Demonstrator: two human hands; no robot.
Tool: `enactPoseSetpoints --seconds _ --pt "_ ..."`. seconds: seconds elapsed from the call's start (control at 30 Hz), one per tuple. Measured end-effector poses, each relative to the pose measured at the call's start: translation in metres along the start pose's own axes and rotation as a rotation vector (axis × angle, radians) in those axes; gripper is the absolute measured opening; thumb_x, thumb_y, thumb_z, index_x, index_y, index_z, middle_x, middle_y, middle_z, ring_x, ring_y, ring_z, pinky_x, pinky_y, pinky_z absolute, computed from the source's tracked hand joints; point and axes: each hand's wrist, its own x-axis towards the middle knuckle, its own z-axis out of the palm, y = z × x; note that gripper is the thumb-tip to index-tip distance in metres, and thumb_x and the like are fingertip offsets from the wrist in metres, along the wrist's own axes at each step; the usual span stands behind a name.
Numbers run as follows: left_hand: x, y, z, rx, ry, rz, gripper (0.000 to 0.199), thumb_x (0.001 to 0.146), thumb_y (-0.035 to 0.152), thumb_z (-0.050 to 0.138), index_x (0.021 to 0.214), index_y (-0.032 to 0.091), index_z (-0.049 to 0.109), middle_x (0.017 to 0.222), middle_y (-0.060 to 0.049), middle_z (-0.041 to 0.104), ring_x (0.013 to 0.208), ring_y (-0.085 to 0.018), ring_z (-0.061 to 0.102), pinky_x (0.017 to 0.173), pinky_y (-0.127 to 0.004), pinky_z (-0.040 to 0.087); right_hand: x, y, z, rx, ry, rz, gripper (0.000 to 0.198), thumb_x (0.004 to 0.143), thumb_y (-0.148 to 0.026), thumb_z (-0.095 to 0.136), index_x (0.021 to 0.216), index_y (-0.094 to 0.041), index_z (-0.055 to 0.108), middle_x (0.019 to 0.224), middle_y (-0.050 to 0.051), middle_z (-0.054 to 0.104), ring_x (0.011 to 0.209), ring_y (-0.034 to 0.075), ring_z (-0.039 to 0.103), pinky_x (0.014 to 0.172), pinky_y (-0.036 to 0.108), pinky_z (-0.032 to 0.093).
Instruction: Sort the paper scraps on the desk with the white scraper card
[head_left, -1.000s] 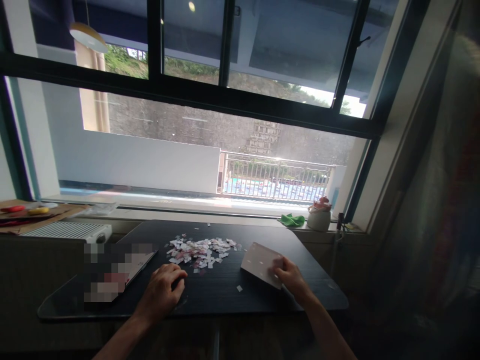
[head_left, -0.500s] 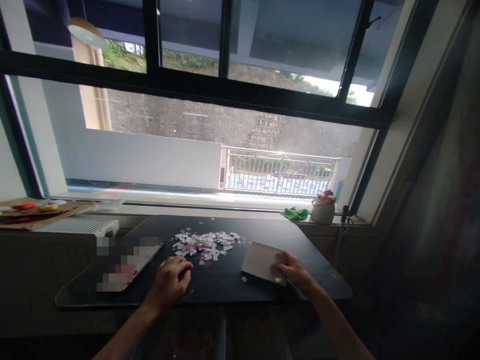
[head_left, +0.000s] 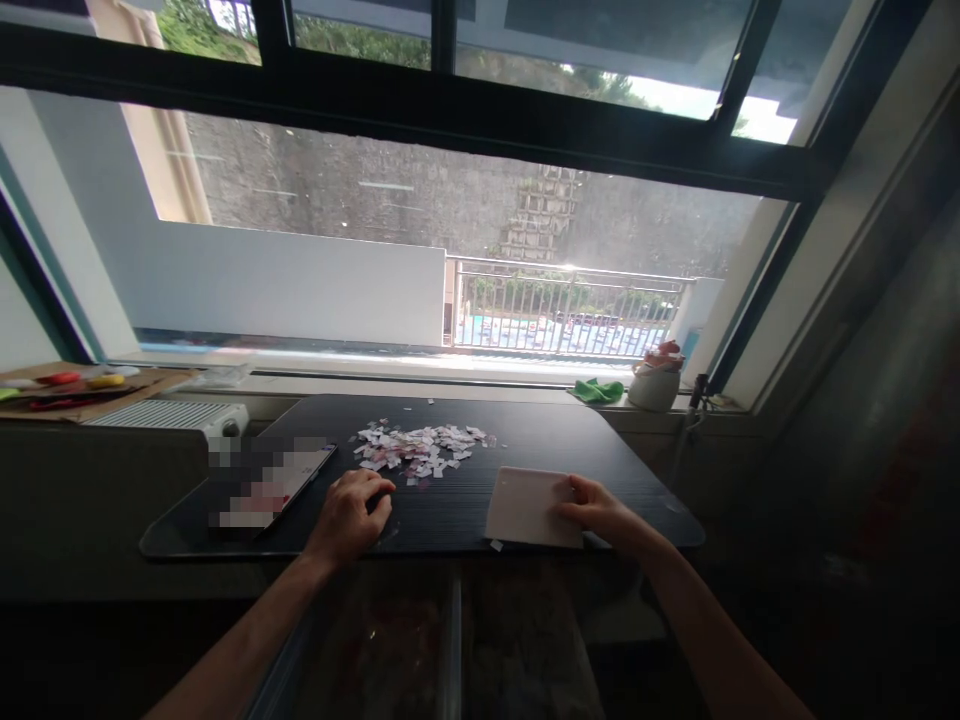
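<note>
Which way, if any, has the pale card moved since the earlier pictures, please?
Yes, toward the person: the pale card in the right hand is closer to the near edge of the table.

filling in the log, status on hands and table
Right hand holding pale panel. Left hand loosely curled. Paper scraps heaped beyond left hand; one loose scrap by panel.

Paper scraps (head_left: 426, 445) lie heaped on the black table (head_left: 439, 520).

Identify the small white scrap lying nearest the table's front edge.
The lone scrap beside the near-left corner of the pale panel held in the right hand; the other scraps lie farther back, most heaped together.
</note>
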Motion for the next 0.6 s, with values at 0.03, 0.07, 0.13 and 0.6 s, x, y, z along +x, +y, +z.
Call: enactPoseSetpoints --seconds 0.03,0.07,0.13,0.6 --pt "0.000 0.000 0.000 -0.001 -0.001 -0.001 0.025 0.076 0.029 0.048 0.080 0.022 0.071 0.087 -0.006 0.070 0.089 -0.025 0.063 0.084 -0.040 0.048 -0.001 -0.001 0.000 0.002 -0.012 0.006 0.024 0.055 -0.022 0.075 0.077 -0.015 0.067 0.074 0.000 0.072 0.069 0.017 0.065 0.060 0.027 0.048" --pt "0.000 0.000 0.000 -0.004 -0.002 -0.001 0.025 0.076 0.029 0.048 0.080 0.022 0.071 0.087 -0.006 0.070 0.089 -0.025 0.063 0.085 -0.040 0.048 -0.003 -0.003 0.000 0.004 -0.023 0.012 0.024 0.055 -0.021 0.076 0.077 -0.015 0.067 0.074 0.000 0.071 0.068 0.017 0.064 0.059 0.026 0.048" --pt "0.000 0.000 0.000 -0.011 -0.004 0.000 0.024 0.077 0.029 0.048 0.080 0.022 0.071 0.086 -0.006 0.070 0.089 -0.025 0.063 0.085 -0.040 0.048 -0.007 -0.007 0.000 0.010 -0.038 0.023 0.025 0.055 -0.021 0.075 0.078 -0.015 0.067 0.074 0.000 0.071 0.068 0.016 0.064 0.058 0.025 0.047" --pt "-0.001 0.009 -0.002 0.000 -0.015 -0.008 0.020 0.076 0.020 0.052 0.084 0.022 0.071 0.088 -0.004 0.069 0.090 -0.022 0.062 0.089 -0.039 0.047 0.023 -0.011 0.028 0.095 0.080 -0.052 0.038 0.060 -0.028 0.072 0.096 -0.018 0.063 0.080 0.003 0.074 0.072 0.020 0.069 0.066 0.032 0.054"
